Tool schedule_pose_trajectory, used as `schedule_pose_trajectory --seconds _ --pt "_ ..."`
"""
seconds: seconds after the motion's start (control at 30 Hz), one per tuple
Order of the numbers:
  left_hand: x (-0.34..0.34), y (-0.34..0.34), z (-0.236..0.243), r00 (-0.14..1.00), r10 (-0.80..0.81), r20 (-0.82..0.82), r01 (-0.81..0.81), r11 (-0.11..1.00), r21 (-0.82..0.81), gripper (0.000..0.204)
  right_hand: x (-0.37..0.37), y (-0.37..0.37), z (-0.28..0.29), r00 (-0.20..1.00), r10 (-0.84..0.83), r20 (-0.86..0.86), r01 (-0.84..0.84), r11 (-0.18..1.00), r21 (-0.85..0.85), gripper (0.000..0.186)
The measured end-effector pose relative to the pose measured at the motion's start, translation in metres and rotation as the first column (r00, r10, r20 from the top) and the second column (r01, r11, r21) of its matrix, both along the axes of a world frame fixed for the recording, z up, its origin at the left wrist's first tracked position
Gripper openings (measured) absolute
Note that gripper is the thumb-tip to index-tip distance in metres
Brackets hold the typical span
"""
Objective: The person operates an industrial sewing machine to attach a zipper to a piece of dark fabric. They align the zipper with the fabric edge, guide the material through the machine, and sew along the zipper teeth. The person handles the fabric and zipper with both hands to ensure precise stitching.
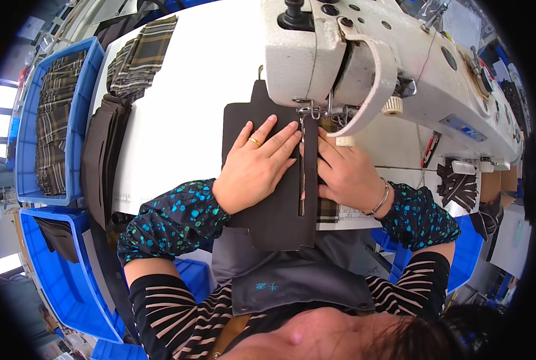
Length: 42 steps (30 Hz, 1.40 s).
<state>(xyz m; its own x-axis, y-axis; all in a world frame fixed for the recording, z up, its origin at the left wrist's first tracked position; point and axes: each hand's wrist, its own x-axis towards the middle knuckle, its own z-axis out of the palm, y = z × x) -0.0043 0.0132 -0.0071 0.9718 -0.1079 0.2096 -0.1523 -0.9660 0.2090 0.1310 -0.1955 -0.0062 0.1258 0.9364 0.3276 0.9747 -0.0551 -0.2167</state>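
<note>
A dark brown, stiff-looking panel (256,223) lies on the white table under the sewing machine (298,60). A long narrow slot (302,192) with a lighter edge runs through it, in line with the presser foot (311,111). My left hand (257,161) rests flat on the panel left of the slot, fingers spread, a ring on one finger. To the right of the slot, my right hand (349,173) lies with fingers stretched toward the panel's edge, over plaid cloth (328,211); its fingertips are partly hidden by the machine.
Left of me, a blue bin (23,156) holds folded plaid pieces, with another blue bin (70,294) nearer. More plaid pieces (142,51) and a pile of dark panels (100,159) lie at the table's left edge. Red-handled snips (431,150) and dark scraps (458,191) lie right.
</note>
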Motion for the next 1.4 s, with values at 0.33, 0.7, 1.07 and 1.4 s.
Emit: schedule_pose_trajectory --seconds 0.33,0.7,1.07,1.4 --pt "0.0047 -0.0037 0.0063 1.000 0.010 -0.017 -0.010 1.000 0.030 0.048 -0.0001 -0.0003 0.0015 1.000 0.007 0.012 -0.007 1.000 0.003 0.056" --pt "0.0031 -0.0032 0.0045 0.999 0.015 0.036 -0.015 1.000 0.017 0.053 -0.0002 -0.0007 0.0016 1.000 0.006 0.019 -0.005 1.000 -0.015 0.056" --pt "0.0026 -0.0038 0.0053 0.999 0.007 0.036 -0.007 1.000 0.016 0.052 -0.0013 -0.0008 0.0007 1.000 0.000 0.027 0.001 1.000 -0.031 0.056" --pt "0.0056 -0.0030 0.0080 1.000 0.018 0.010 -0.018 0.999 0.034 0.048 -0.0015 0.0018 0.0014 1.000 0.014 0.009 -0.014 0.999 -0.034 0.056"
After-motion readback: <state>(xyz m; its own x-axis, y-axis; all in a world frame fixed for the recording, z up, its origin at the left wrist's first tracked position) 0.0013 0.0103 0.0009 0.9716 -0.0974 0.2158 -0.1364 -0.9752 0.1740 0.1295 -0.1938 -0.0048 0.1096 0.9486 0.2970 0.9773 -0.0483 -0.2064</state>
